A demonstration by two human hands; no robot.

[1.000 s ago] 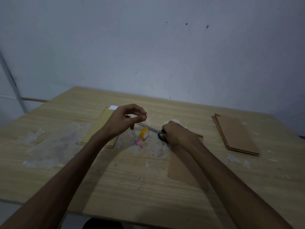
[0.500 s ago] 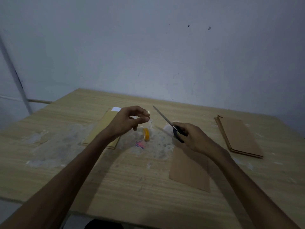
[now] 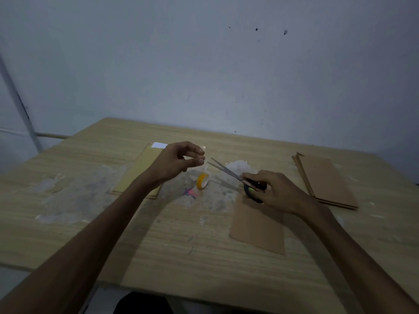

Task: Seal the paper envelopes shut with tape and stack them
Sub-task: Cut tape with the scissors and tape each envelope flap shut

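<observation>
My left hand [image 3: 179, 160] is raised above the table and pinches the end of a clear tape strip between thumb and fingers. The strip runs down to a small yellow tape roll [image 3: 202, 180] hanging or standing just below. My right hand [image 3: 275, 191] grips black-handled scissors [image 3: 229, 172], blades slightly parted and pointing at the strip near my left fingertips. A single brown envelope [image 3: 258, 227] lies flat under my right wrist. Brown envelopes sit stacked [image 3: 326, 180] at the right. A yellowish stack [image 3: 138, 175] lies behind my left forearm.
The wooden table [image 3: 181, 245] carries whitish worn patches at its left and centre. A small pink and blue scrap [image 3: 191, 192] lies beside the roll. A white card [image 3: 158, 145] tops the yellowish stack. A grey wall stands close behind.
My right hand picked the scissors up off the table and swung the blades toward the tape strip. My left hand kept its pinch and stayed almost still.
</observation>
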